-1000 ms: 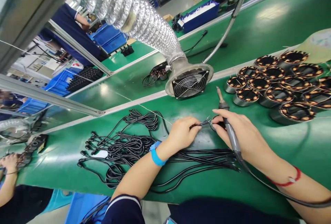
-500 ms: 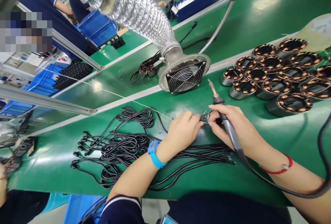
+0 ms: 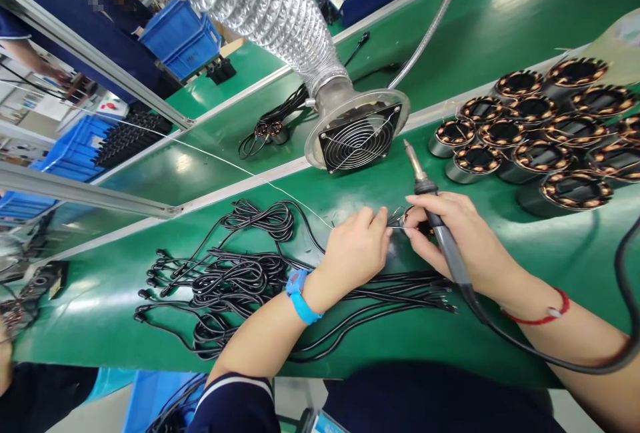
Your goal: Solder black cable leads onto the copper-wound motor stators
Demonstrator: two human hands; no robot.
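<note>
Head view: long black cables with plugs, looped across left half of green table, stripped ends toward its middle. Left hand closed on thin dark wires, mid-table; joined or not, cannot tell. Right hand clamped round grey-handled soldering iron, tip pointing to far edge; fingertips at partly hidden copper-wound ring. Toward right edge: steel-cased copper-wound rings, no black cables visibly attached. Much seems left.

Left grip is hiding part of thin wires, right grip is covering part of one stator, top edge is cropping foil duct
</note>
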